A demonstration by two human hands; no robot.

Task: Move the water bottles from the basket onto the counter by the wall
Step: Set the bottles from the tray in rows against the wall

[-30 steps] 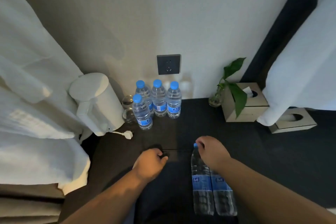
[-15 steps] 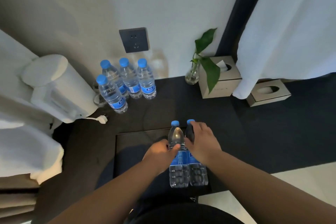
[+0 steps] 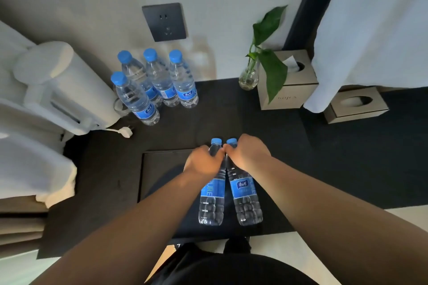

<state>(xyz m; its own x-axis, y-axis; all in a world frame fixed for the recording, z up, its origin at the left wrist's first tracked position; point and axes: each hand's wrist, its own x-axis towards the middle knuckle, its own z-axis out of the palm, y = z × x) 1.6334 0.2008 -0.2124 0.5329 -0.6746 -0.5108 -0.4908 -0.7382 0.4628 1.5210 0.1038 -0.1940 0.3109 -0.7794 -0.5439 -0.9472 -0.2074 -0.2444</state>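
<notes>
A dark counter point(image 3: 231, 118) runs along the wall. On it stand four bottles point(image 3: 159, 85), a kettle point(image 3: 62, 90), a vase point(image 3: 248, 78) and two tissue boxes point(image 3: 289, 90).

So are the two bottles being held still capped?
Capped: blue caps sit on the left-hand bottle and the right-hand bottle, above the left hand and right hand.

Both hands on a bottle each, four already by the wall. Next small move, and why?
Probably carry both forward to the wall. The left hand grips one bottle near its neck, the right hand the other bottle. Bare counter shows just right of the four standing bottles, so set them down there.
</notes>
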